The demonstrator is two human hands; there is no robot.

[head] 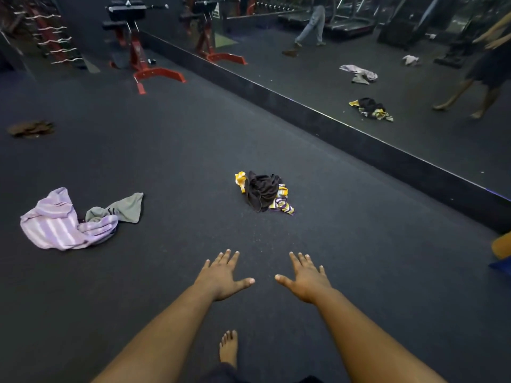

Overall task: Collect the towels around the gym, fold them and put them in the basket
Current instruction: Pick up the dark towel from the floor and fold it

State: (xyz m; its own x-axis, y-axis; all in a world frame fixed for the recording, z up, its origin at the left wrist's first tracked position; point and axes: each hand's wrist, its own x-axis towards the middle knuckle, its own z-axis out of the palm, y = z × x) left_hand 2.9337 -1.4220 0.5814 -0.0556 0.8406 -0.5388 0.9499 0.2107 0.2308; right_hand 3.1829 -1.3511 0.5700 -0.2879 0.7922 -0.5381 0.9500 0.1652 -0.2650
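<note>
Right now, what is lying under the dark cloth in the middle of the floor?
Under the dark cloth lies a yellow, white and purple striped towel. Its ends stick out at the left and at the lower right. Its middle is covered, so whether it is one towel or two cannot be seen.

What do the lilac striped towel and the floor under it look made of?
Lilac striped towel: soft woven cloth, likely cotton terry; it lies in limp, matte folds. Floor: probably rubber gym matting; dark, matte, finely speckled, no shine.
</note>
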